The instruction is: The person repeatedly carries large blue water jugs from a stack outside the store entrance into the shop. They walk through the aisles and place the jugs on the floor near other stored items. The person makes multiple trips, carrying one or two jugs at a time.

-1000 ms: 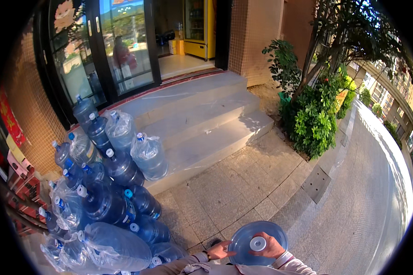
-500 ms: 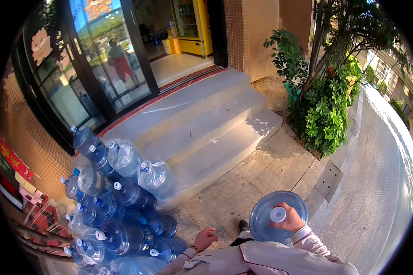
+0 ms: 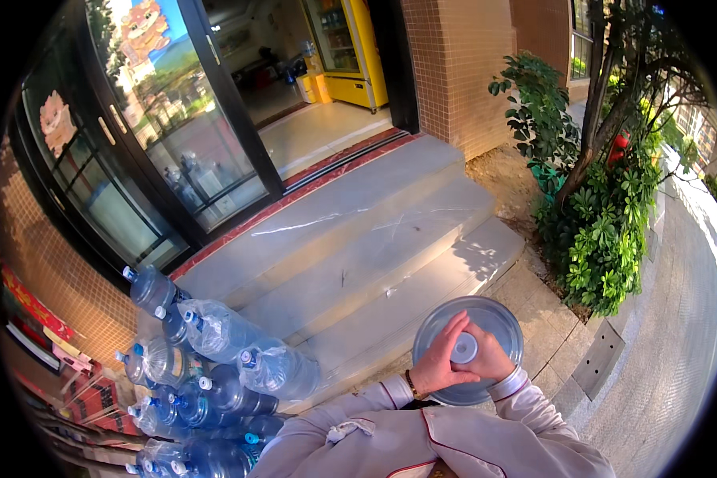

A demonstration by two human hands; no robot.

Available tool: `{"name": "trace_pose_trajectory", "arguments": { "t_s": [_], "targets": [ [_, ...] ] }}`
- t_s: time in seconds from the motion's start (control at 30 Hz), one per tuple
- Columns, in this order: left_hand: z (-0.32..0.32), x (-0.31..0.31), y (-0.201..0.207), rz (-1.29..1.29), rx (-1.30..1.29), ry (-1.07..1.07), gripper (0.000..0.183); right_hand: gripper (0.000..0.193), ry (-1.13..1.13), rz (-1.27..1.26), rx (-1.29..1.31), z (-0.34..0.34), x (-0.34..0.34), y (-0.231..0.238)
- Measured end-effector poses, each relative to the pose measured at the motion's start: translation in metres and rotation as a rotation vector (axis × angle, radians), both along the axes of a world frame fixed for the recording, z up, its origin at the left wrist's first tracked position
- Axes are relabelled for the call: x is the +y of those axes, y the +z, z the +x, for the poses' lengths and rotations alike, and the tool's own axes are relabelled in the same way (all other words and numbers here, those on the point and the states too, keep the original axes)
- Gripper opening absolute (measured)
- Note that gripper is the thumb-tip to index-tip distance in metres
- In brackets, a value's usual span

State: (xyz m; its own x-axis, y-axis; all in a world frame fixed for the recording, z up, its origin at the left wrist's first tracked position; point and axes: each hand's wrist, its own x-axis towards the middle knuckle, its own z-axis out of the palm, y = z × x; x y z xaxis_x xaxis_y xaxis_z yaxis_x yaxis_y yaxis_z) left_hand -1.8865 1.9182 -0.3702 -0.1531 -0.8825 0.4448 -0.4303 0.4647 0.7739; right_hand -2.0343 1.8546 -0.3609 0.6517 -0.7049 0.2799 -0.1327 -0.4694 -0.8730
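Note:
A large round blue water jug [image 3: 502,323] is held upright before me, its white cap [image 3: 464,348] facing up. Around one side of its neck my right hand [image 3: 495,356] is closed. My left hand [image 3: 433,365] curls round the other side, with its fingertips meeting the right hand beyond the cap. The jug's lower part and base are hidden beneath its shoulder. To my left stand several more blue water jugs [image 3: 235,390], some in clear plastic wrap, such as the wrapped jug [image 3: 283,370] beside the steps.
Grey stone steps [image 3: 334,279] rise ahead to an open sliding glass door [image 3: 199,135]. Inside is a yellow display fridge [image 3: 350,60]. Right of the steps grow a leafy bush [image 3: 605,247] and a tree. A metal drain cover [image 3: 599,362] lies in the paving.
My left hand has come over from the left and joined the right at the jug's neck. The jug is now nearer the steps, and the stacked jugs sit lower in view.

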Motion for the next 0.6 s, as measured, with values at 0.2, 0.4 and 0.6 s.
{"name": "trace_pose_trajectory", "arguments": {
  "t_s": [0.2,0.4,0.6],
  "targets": [
    [0.063,-0.111,-0.032,0.109,-0.070,0.466,0.084,0.060,0.106,-0.003,-0.064,0.091,-0.122,0.033],
    [0.163,-0.233,-0.014,0.014,-0.063,0.705,0.064,0.058,0.108,-0.196,-0.091,0.217,-0.246,0.045],
    [0.280,-0.338,0.061,-0.003,0.034,0.640,0.057,0.073,0.156,-0.248,0.009,0.329,-0.356,0.116]
  ]
}}
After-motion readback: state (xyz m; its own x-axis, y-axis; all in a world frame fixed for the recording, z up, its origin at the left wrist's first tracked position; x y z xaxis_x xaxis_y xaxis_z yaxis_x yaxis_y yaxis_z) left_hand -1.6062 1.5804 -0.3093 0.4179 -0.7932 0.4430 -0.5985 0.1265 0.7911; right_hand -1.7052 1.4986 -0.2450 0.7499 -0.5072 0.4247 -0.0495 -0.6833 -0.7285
